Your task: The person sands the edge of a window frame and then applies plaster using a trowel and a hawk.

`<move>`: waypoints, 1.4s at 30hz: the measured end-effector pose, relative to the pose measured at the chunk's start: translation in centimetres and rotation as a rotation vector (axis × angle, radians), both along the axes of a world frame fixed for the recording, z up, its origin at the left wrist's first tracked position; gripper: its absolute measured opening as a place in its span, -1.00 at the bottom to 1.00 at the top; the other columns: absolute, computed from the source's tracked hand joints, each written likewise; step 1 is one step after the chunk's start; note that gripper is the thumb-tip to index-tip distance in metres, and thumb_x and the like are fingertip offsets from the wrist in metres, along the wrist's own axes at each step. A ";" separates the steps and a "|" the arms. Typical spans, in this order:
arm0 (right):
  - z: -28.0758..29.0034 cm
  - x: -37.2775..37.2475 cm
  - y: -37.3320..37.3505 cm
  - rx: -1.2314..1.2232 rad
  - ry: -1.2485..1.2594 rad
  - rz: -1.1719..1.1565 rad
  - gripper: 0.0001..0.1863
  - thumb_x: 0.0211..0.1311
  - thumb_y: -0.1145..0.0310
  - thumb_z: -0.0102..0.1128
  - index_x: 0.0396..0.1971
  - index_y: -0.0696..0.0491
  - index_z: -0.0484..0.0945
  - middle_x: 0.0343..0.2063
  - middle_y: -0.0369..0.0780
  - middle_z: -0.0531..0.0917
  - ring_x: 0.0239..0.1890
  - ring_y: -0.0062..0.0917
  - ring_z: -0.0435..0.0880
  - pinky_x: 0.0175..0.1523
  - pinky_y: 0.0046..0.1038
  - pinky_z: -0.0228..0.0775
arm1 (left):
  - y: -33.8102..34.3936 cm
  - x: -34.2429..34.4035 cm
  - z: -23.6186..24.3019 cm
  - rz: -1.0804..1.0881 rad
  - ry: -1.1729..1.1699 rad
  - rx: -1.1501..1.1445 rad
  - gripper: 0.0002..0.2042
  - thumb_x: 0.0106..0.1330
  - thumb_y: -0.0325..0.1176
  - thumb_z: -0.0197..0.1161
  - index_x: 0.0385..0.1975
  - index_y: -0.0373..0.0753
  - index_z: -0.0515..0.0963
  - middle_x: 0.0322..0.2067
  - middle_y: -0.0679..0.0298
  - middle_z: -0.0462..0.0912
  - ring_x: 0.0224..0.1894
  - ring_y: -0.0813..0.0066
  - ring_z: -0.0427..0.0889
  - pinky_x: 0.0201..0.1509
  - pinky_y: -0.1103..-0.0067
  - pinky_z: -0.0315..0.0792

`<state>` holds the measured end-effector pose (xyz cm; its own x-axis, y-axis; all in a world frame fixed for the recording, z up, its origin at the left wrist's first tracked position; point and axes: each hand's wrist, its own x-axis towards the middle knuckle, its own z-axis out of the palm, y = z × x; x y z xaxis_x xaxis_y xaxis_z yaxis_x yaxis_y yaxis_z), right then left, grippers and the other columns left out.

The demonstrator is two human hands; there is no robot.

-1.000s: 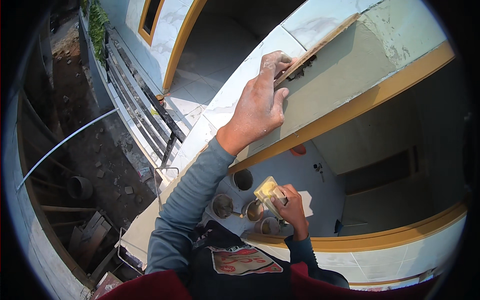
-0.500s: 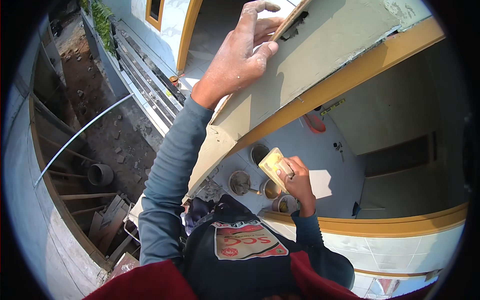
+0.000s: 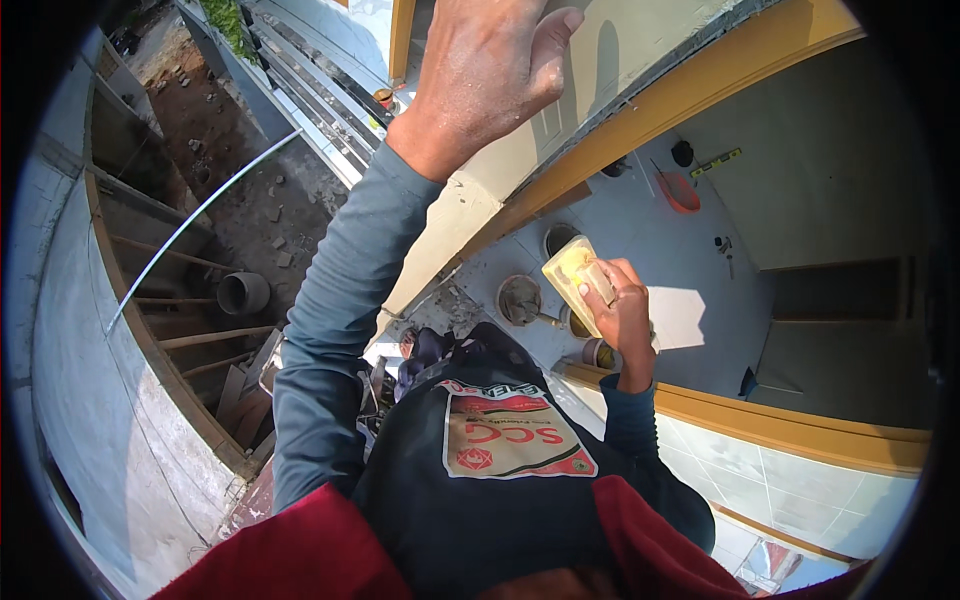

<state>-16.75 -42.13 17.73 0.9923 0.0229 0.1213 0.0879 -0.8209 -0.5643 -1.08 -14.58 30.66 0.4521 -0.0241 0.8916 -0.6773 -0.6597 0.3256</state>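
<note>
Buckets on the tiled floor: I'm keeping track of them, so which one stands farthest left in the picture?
The bucket with greyish contents; the others stand farther right, at least two partly hidden by the yellow float in the right hand.

Hard sunlight, shadow across plaster [image 3: 650, 30], dim room [image 3: 830, 175], fisheye-bent edges
</note>
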 end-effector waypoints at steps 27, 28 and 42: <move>-4.5 2.3 4.8 0.198 -0.106 0.187 -0.66 0.10 0.50 0.36 -0.11 0.29 0.59 -0.22 -0.03 0.62 -0.19 -0.15 0.65 -0.04 -0.32 0.48 | 3.0 2.4 -23.9 -0.067 0.488 0.604 -0.86 0.17 -0.38 0.24 -0.32 -0.16 0.69 -0.36 0.22 0.54 -0.18 0.26 0.58 -0.21 0.36 0.57; -4.5 2.2 4.6 0.190 -0.118 0.193 -0.66 0.10 0.50 0.36 -0.11 0.29 0.59 -0.22 -0.03 0.62 -0.19 -0.15 0.65 -0.04 -0.32 0.48 | 2.8 2.2 -23.4 -0.061 0.477 0.595 -0.86 0.17 -0.38 0.24 -0.32 -0.16 0.69 -0.36 0.22 0.54 -0.18 0.26 0.58 -0.21 0.36 0.57; -5.7 2.8 2.8 0.184 -0.139 0.188 -0.68 0.06 0.47 0.38 -0.18 0.27 0.60 -0.32 -0.05 0.59 -0.28 -0.18 0.61 -0.13 -0.31 0.45 | -1.8 4.1 0.7 0.229 -0.281 -0.198 -0.89 0.13 -0.43 0.44 -0.34 -0.21 0.72 -0.43 0.27 0.53 -0.33 0.38 0.48 -0.34 0.44 0.39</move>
